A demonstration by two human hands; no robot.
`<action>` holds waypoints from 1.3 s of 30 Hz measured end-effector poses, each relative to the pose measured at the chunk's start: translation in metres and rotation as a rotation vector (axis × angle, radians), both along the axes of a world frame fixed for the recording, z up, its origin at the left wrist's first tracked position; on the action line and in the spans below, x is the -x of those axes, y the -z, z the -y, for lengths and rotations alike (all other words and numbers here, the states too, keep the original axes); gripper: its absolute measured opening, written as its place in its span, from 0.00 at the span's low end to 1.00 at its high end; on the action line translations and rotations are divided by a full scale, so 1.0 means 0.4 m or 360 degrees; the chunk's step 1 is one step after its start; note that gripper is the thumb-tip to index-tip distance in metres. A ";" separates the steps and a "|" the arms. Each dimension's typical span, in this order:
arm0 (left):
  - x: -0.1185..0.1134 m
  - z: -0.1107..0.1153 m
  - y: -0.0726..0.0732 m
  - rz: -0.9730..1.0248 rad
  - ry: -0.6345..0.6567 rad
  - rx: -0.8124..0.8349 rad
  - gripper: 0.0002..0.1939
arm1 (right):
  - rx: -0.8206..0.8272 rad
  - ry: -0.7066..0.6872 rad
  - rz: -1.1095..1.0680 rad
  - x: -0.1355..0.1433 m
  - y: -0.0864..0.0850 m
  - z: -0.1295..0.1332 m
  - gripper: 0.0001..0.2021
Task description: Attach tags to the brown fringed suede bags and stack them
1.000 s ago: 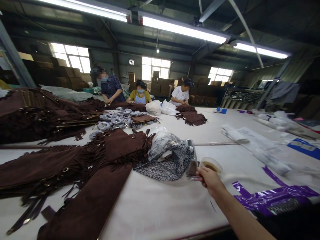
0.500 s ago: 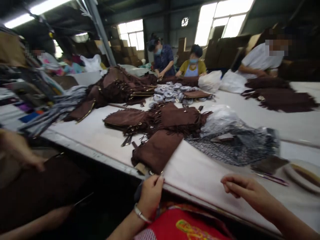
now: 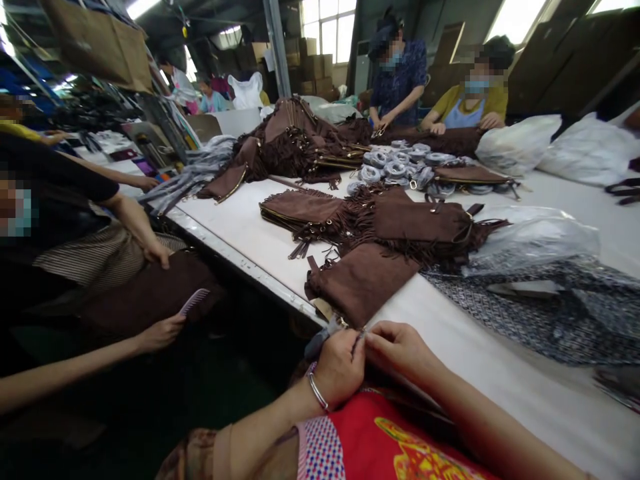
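At the table's front edge my left hand (image 3: 340,367), with a silver bangle at the wrist, is closed in a pinch. My right hand (image 3: 403,350) meets it, thumb and fingers pressed together at the same spot. What they pinch is small and mostly hidden by the fingers. Just behind my left hand show a gold-coloured metal clasp (image 3: 343,322) and a grey wrapped bundle (image 3: 319,341) over the edge. A brown suede bag (image 3: 370,277) lies flat right beyond my hands, its lower corner by the clasp.
Stacked brown fringed bags (image 3: 420,223), grey coiled straps (image 3: 395,167) and clear plastic over speckled fabric (image 3: 530,300) lie on the white table (image 3: 240,227). At left a co-worker's hand holds a comb (image 3: 194,301) by a brown bag (image 3: 145,293). Other people work behind.
My right hand has come left from over the table to meet my left hand. The view has swung left; the co-worker's comb now shows clearly.
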State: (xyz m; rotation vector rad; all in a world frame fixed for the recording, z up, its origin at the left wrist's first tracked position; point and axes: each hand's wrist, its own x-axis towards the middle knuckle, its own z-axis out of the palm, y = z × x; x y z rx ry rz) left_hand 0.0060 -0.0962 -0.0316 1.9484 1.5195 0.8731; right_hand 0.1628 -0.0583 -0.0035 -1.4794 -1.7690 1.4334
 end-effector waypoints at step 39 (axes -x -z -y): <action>-0.007 0.030 -0.019 0.0339 -0.0332 0.0456 0.10 | 0.0114 -0.0080 0.0277 -0.018 0.031 0.021 0.11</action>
